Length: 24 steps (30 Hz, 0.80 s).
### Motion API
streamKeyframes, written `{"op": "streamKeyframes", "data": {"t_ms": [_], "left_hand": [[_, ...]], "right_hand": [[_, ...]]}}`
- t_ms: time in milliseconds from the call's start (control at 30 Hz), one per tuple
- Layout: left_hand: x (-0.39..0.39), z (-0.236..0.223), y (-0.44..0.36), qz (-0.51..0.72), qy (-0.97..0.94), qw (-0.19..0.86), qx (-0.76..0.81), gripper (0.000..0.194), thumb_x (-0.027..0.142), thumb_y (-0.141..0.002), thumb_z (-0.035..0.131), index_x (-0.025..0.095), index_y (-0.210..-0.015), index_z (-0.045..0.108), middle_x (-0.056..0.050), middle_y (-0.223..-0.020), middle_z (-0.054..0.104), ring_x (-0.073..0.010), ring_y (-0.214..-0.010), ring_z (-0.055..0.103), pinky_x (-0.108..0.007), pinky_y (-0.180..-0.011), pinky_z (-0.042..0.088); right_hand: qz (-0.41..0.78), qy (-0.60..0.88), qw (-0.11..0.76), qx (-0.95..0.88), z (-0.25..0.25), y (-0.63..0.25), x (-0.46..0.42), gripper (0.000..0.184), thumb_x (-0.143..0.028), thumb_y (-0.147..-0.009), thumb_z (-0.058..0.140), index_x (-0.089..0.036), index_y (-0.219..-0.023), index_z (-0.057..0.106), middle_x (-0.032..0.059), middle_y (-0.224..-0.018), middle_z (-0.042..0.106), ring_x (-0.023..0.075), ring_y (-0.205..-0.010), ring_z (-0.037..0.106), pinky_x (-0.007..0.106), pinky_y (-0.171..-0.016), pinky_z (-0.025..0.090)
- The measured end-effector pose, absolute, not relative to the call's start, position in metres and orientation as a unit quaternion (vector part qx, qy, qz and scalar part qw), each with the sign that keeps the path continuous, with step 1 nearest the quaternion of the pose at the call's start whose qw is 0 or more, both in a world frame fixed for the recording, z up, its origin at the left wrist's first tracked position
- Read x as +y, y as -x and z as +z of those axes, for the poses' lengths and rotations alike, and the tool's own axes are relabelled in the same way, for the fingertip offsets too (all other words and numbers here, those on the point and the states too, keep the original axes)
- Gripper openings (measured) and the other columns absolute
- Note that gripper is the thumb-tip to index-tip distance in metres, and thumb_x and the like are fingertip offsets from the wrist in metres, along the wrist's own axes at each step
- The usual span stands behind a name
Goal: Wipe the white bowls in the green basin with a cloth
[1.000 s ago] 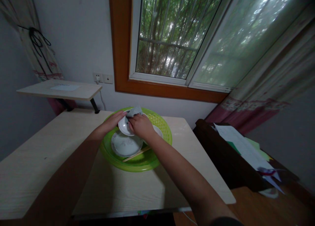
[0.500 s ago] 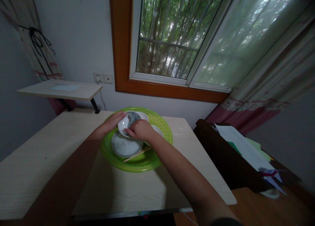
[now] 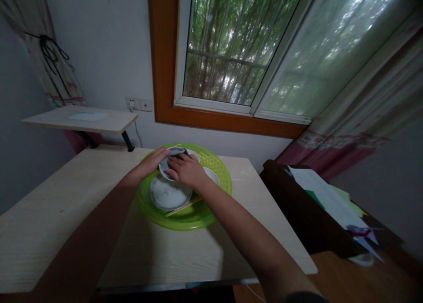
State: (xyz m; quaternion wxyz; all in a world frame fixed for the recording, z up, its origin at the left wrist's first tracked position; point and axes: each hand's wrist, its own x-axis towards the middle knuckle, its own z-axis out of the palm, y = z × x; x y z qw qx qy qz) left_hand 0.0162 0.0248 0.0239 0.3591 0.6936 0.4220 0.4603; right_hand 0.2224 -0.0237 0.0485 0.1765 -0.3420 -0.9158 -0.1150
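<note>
White bowl (image 3: 163,171) at a tilt, mouth up toward the person

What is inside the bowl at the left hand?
A grey cloth lies in the bowl, with the right hand on it; the bottom they cover cannot be seen.

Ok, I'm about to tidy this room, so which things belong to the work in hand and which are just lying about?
In the work:
small round white bowl, held at its edge by the left hand
grey cloth in it, under the right hand
probably the round green plastic basin

Lying about:
white paper sheet on the pale wooden shelf
white and green papers
</note>
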Motion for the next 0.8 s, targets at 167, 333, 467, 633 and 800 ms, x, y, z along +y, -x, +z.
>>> {"op": "streamKeyframes", "data": {"t_ms": [167, 333, 467, 633, 800], "left_hand": [[0.018, 0.031, -0.017, 0.448, -0.695, 0.349, 0.441, 0.046, 0.060, -0.092, 0.055, 0.018, -0.102, 0.070, -0.010, -0.109, 0.074, -0.0283, -0.105, 0.067, -0.041, -0.101, 0.050], [0.020, 0.027, -0.014, 0.434, -0.705, 0.348, 0.439, 0.048, 0.063, -0.091, 0.058, 0.017, -0.101, 0.070, -0.011, -0.110, 0.075, -0.0289, -0.107, 0.067, -0.041, -0.102, 0.050], [0.020, 0.027, -0.015, 0.445, -0.694, 0.358, 0.439, 0.048, 0.062, -0.091, 0.057, 0.017, -0.102, 0.071, -0.012, -0.113, 0.076, -0.0292, -0.107, 0.067, -0.042, -0.102, 0.051], [0.023, 0.023, -0.014, 0.448, -0.692, 0.350, 0.445, 0.048, 0.060, -0.088, 0.059, 0.017, -0.106, 0.072, -0.013, -0.119, 0.075, -0.0298, -0.113, 0.067, -0.044, -0.106, 0.050], [0.032, 0.015, -0.012, 0.443, -0.692, 0.352, 0.449, 0.048, 0.060, -0.087, 0.060, 0.018, -0.105, 0.071, -0.012, -0.119, 0.075, -0.0301, -0.114, 0.066, -0.044, -0.109, 0.049]], "right_hand": [[-0.139, 0.421, 0.150, -0.884, 0.057, -0.219, -0.026, 0.055, -0.048, -0.113, 0.037, -0.013, -0.115, 0.079, 0.0155, -0.114, 0.080, 0.0273, -0.109, 0.067, 0.042, -0.099, 0.041], [-0.137, 0.448, 0.111, -0.876, 0.059, -0.217, -0.028, 0.064, -0.046, -0.113, 0.032, -0.013, -0.098, 0.084, 0.0165, -0.092, 0.081, 0.0255, -0.087, 0.074, 0.039, -0.091, 0.044], [-0.087, 0.408, 0.105, -0.903, 0.056, -0.221, -0.026, 0.067, -0.052, -0.113, 0.033, -0.013, -0.092, 0.084, 0.0154, -0.087, 0.081, 0.0223, -0.080, 0.073, 0.034, -0.081, 0.044], [0.018, 0.270, 0.116, -0.956, 0.055, -0.228, -0.022, 0.057, -0.047, -0.113, 0.037, -0.015, -0.093, 0.080, 0.0097, -0.091, 0.081, 0.0173, -0.078, 0.069, 0.029, -0.077, 0.043], [0.053, 0.182, 0.159, -0.969, 0.052, -0.228, -0.019, 0.041, -0.046, -0.112, 0.043, -0.017, -0.120, 0.072, 0.0096, -0.115, 0.078, 0.0190, -0.100, 0.070, 0.030, -0.093, 0.047]]}}
